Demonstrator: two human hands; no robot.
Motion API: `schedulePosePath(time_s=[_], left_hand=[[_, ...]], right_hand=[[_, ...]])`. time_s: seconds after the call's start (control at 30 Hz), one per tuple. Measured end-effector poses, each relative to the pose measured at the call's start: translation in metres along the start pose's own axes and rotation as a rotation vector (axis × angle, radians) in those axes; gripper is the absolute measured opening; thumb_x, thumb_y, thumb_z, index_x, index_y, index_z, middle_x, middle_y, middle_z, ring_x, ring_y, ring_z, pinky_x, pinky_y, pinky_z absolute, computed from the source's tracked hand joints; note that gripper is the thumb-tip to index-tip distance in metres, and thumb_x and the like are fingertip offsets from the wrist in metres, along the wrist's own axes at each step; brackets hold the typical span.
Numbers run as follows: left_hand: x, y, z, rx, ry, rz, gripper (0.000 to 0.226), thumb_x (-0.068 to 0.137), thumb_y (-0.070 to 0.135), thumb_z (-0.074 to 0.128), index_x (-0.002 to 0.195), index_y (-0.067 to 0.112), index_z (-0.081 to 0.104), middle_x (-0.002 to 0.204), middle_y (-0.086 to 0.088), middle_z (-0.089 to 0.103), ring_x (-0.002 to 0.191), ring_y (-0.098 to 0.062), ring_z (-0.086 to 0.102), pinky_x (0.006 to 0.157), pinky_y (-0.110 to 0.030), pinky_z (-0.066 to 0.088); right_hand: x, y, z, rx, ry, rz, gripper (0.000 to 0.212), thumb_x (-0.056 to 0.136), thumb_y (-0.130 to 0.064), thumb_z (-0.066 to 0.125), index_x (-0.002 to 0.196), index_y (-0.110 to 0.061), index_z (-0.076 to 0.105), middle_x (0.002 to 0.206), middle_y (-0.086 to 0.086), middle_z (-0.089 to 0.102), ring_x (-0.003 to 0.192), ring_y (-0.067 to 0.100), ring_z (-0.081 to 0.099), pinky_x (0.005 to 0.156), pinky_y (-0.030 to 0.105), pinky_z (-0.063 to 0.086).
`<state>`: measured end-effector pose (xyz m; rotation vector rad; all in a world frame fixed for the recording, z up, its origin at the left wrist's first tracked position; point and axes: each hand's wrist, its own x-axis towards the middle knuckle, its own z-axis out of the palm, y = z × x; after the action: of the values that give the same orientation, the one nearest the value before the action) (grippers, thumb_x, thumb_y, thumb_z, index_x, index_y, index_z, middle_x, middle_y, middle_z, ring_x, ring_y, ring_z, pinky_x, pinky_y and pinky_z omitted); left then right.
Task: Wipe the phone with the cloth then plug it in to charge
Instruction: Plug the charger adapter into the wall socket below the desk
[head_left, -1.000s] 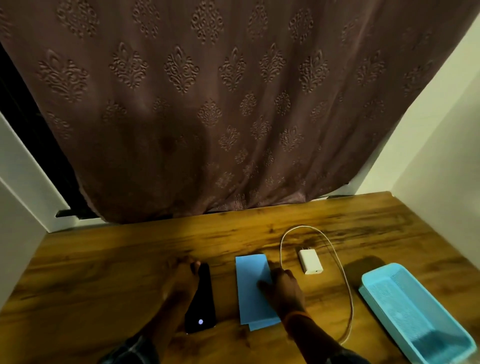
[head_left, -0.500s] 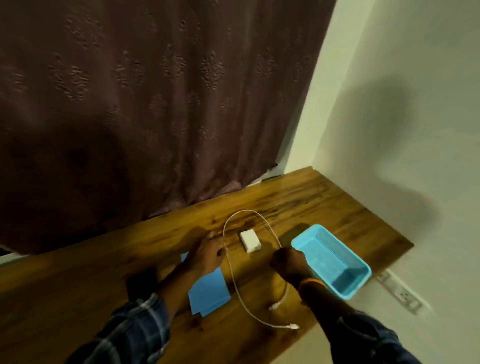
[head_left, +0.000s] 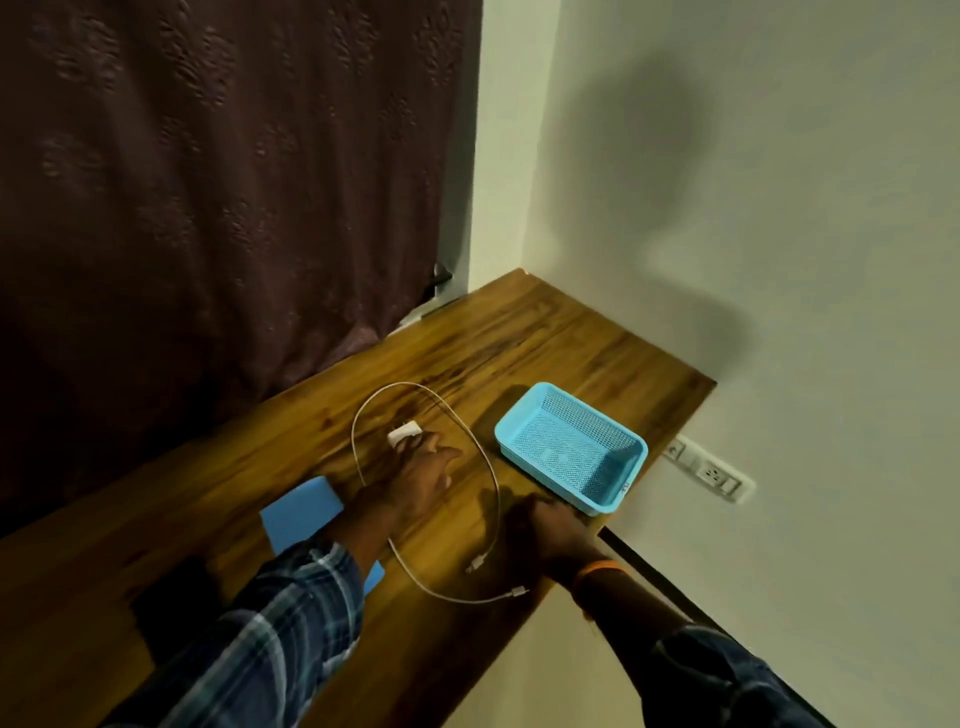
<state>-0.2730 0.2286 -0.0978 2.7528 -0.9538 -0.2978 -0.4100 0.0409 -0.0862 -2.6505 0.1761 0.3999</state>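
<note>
Left hand: mine, reaching across the desk, fingers stretched forward and loose, fingertips touching the white charger block; gripping nothing that I can see.
Right hand: resting at the desk's near-right edge, just in front of the basket's near corner; fingers bent downward, too dark to tell whether they hold anything.
Hands: apart, the cable's right-hand run passing between them.
Charger block: on the desk, left of the basket, inside the cable's loop.
Cable: white, loops from the block toward the curtain, then back past the basket's left side; two plug ends lie loose near the desk edge, just left of my right wrist.
Cloth: blue, flat, well left of the basket, partly under my left forearm.
Phone: dark shape farther left than the cloth, in shadow; detail unclear.
Basket: light blue mesh, at the desk's right end.
Desk: wooden.
Wall socket: white, on the wall right of the basket, below desk level.
Curtain: dark, patterned, behind the basket to the left.
</note>
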Motion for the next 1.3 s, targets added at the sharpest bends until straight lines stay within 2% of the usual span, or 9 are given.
schedulePosePath(time_s=[0.1,0.27,0.47,0.53,0.63,0.73,0.9,1.17,1.3], left_hand=[[0.002,-0.012,0.003,0.206,0.010,0.048,0.060,0.096,0.028,0.052,0.153,0.028,0.032,0.163,-0.007,0.022,0.151,-0.026,0.015,0.124,-0.040,0.006],[0.007,-0.032,-0.004,0.341,-0.068,0.107,0.075,0.097,0.033,0.049,0.159,0.022,0.008,0.167,-0.004,0.011,0.154,-0.021,0.006,0.124,-0.042,0.002],[0.009,-0.049,-0.010,0.468,-0.148,0.051,0.088,0.088,0.042,0.049,0.159,0.022,0.002,0.168,-0.003,-0.002,0.154,-0.029,-0.005,0.120,-0.063,0.004],[0.007,-0.054,-0.010,0.416,-0.157,0.051,0.088,0.087,0.034,0.053,0.159,0.026,0.003,0.168,-0.001,-0.001,0.154,-0.029,0.005,0.120,-0.059,0.017],[0.010,-0.061,-0.013,0.408,-0.141,0.085,0.086,0.086,0.026,0.058,0.157,0.030,0.011,0.166,0.001,0.009,0.150,-0.026,0.017,0.116,-0.049,0.032],[0.017,-0.068,-0.017,0.527,-0.138,0.095,0.082,0.088,0.024,0.061,0.155,0.030,0.016,0.162,0.002,0.019,0.150,-0.025,0.016,0.116,-0.049,0.030],[0.006,-0.071,-0.028,0.562,-0.193,0.083,0.075,0.092,0.025,0.059,0.155,0.019,0.018,0.159,-0.003,0.027,0.145,-0.024,0.029,0.114,-0.042,0.034],[-0.002,-0.058,-0.170,0.239,0.074,0.011,0.079,0.087,0.063,0.049,0.152,0.025,0.025,0.153,0.001,0.032,0.131,-0.024,0.048,0.110,-0.041,0.040],[-0.012,-0.042,-0.273,0.015,0.338,0.016,0.066,0.089,0.047,0.059,0.147,0.027,0.038,0.135,0.002,0.041,0.118,-0.022,0.055,0.104,-0.035,0.045]], right_hand=[[-0.004,-0.004,0.008,-0.019,-0.029,-0.110,0.031,0.089,-0.041,0.065,0.116,-0.026,0.071,0.129,0.003,0.061,0.116,0.023,0.063,0.099,0.032,0.050],[0.003,-0.002,0.018,0.054,-0.078,-0.244,0.036,0.094,-0.027,0.066,0.130,-0.022,0.067,0.148,-0.003,0.052,0.135,0.014,0.049,0.107,0.005,0.025],[0.012,0.003,0.015,-0.066,-0.167,-0.369,0.041,0.095,-0.016,0.063,0.135,-0.007,0.062,0.145,0.010,0.053,0.135,0.013,0.050,0.119,0.013,0.022],[0.012,0.004,0.016,-0.031,-0.153,-0.309,0.042,0.098,-0.016,0.058,0.138,-0.008,0.058,0.139,0.006,0.055,0.123,0.004,0.057,0.120,0.021,0.027],[0.020,0.009,0.025,-0.181,-0.136,-0.397,0.043,0.100,-0.018,0.056,0.142,-0.012,0.055,0.154,0.005,0.044,0.138,0.016,0.047,0.118,0.022,0.030],[0.028,0.013,0.035,-0.217,-0.040,-0.334,0.044,0.102,-0.018,0.052,0.145,-0.011,0.051,0.151,0.012,0.049,0.138,0.026,0.049,0.116,0.035,0.038],[0.031,-0.004,0.014,-0.164,-0.041,-0.435,0.040,0.103,-0.025,0.047,0.143,-0.024,0.053,0.156,0.001,0.042,0.137,0.023,0.048,0.113,0.033,0.038],[0.035,-0.074,-0.111,-0.044,0.237,-0.423,0.031,0.102,-0.026,0.047,0.129,-0.023,0.061,0.127,0.004,0.060,0.108,0.025,0.063,0.094,0.042,0.051],[0.031,-0.125,-0.202,-0.106,0.474,-0.498,0.030,0.098,-0.023,0.050,0.125,-0.019,0.065,0.126,0.005,0.062,0.111,0.027,0.061,0.091,0.041,0.051]])
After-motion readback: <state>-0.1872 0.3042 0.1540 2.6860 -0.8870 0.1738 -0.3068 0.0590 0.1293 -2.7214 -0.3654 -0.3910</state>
